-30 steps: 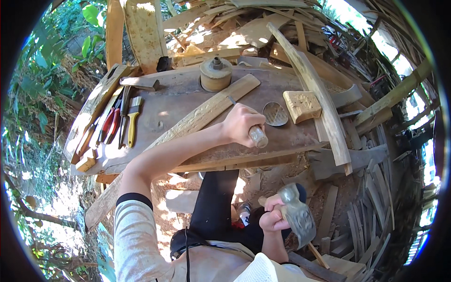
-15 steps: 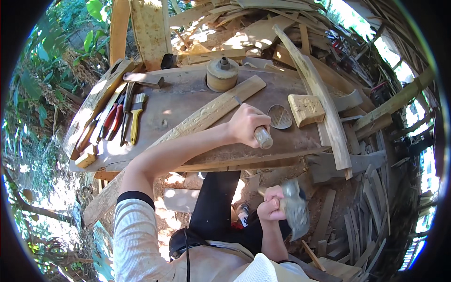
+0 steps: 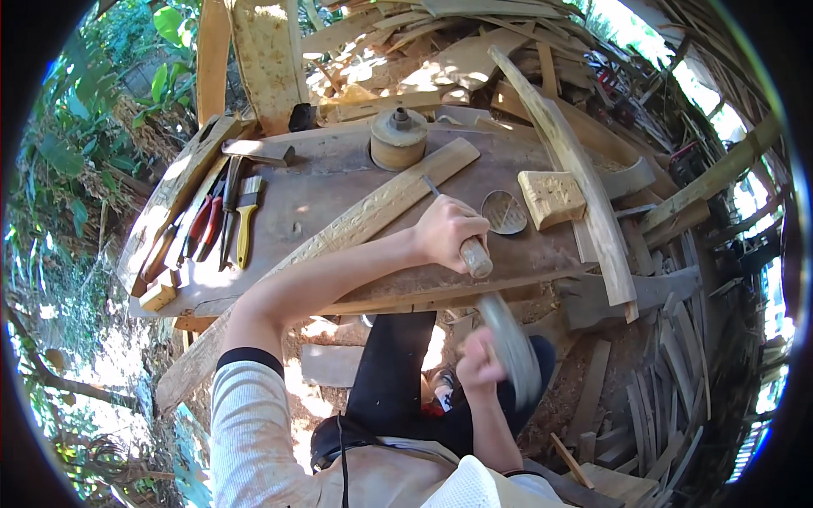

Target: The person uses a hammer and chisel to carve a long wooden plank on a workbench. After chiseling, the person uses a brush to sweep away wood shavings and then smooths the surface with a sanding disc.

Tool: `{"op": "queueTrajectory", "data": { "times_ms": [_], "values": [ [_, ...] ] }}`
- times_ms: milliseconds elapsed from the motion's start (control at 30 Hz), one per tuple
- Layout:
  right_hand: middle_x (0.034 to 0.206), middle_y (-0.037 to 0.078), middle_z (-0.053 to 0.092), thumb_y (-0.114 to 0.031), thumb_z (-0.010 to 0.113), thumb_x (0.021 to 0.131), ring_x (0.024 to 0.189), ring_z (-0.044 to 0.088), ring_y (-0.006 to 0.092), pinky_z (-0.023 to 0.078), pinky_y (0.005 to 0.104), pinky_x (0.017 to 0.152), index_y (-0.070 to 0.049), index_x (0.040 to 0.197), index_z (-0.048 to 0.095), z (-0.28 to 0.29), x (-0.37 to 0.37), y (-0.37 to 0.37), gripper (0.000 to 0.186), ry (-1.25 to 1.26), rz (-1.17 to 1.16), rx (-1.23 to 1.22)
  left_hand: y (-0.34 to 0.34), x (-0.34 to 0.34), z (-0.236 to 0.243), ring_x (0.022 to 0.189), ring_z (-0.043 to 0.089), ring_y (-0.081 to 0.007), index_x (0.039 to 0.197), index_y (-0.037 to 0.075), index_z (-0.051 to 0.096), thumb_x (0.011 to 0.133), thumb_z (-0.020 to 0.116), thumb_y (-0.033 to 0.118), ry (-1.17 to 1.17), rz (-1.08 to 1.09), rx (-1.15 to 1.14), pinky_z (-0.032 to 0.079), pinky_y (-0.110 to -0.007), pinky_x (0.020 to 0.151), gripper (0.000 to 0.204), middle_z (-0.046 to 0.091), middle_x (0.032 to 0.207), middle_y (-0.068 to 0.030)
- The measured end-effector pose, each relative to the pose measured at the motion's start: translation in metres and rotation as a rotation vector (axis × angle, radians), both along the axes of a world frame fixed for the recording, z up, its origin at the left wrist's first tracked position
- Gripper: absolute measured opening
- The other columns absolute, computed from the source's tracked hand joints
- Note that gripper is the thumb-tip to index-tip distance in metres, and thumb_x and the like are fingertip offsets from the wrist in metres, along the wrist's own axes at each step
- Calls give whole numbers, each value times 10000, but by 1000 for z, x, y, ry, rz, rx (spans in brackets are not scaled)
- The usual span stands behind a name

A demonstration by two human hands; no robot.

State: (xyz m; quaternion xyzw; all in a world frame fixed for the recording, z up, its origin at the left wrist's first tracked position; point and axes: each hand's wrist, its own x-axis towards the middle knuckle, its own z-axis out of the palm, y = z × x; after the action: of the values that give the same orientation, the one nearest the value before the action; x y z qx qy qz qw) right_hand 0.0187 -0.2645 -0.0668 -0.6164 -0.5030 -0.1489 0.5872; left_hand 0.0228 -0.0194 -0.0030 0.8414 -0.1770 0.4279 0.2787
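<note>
My left hand (image 3: 450,233) is closed round the wooden handle (image 3: 477,259) of a chisel. The chisel's thin metal blade (image 3: 430,184) points away from me, its tip at the right edge of a long carved plank (image 3: 373,207). Carved marks run along the plank, which lies diagonally across the bench and overhangs its near left side. My right hand (image 3: 479,359) grips a mallet, whose greyish head (image 3: 513,351) is smeared by motion. That head is below the chisel's handle end, apart from it. An oval metal-rimmed piece (image 3: 504,212) lies right of my left hand.
On the wooden bench (image 3: 330,152) lie a yellow-handled brush (image 3: 246,222), red-handled pliers (image 3: 206,227) and a hammer (image 3: 258,152) at left. A round block (image 3: 398,140) stands at the back. A wood block (image 3: 551,197) and long rough strip (image 3: 567,169) lie right. Scrap boards (image 3: 652,406) cover the ground.
My right hand has brought the mallet up and slightly left, closer to the chisel's handle end. The left hand stays on the chisel at nearly the same place; the view has shifted slightly.
</note>
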Motion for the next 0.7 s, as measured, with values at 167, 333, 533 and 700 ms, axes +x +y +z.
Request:
{"op": "queueTrajectory", "data": {
  "times_ms": [167,333,533,700],
  "values": [
    [629,49,513,-102,518,949,493,486,168,394,279,470,-41,709,496,-37,3,-10,248,50,17,117,-4,6,9,544,617,-276,626,129,596,542,742,236,-30,-52,-32,496,-378,523,199,612,592,-46],
    [600,48,485,22,435,909,456,448,145,345,272,433,-13,766,498,3,-8,7,160,156,35,-150,-1,6,0,564,628,-270,634,147,609,549,749,236,6,-25,-5,500,-381,534,187,620,604,-37],
    [652,71,476,-3,397,928,483,460,129,372,264,395,-6,836,448,6,-17,-2,105,321,159,-74,-2,4,0,529,605,-243,615,147,590,546,775,253,-16,-60,-5,464,-354,500,224,619,600,-6],
    [616,63,463,-119,458,977,481,453,145,367,277,446,-35,723,431,-4,-2,-10,269,107,-73,-114,-1,3,0,529,604,-244,618,149,596,547,777,257,-2,-64,-22,464,-354,500,223,617,600,-7]
  ]
}}
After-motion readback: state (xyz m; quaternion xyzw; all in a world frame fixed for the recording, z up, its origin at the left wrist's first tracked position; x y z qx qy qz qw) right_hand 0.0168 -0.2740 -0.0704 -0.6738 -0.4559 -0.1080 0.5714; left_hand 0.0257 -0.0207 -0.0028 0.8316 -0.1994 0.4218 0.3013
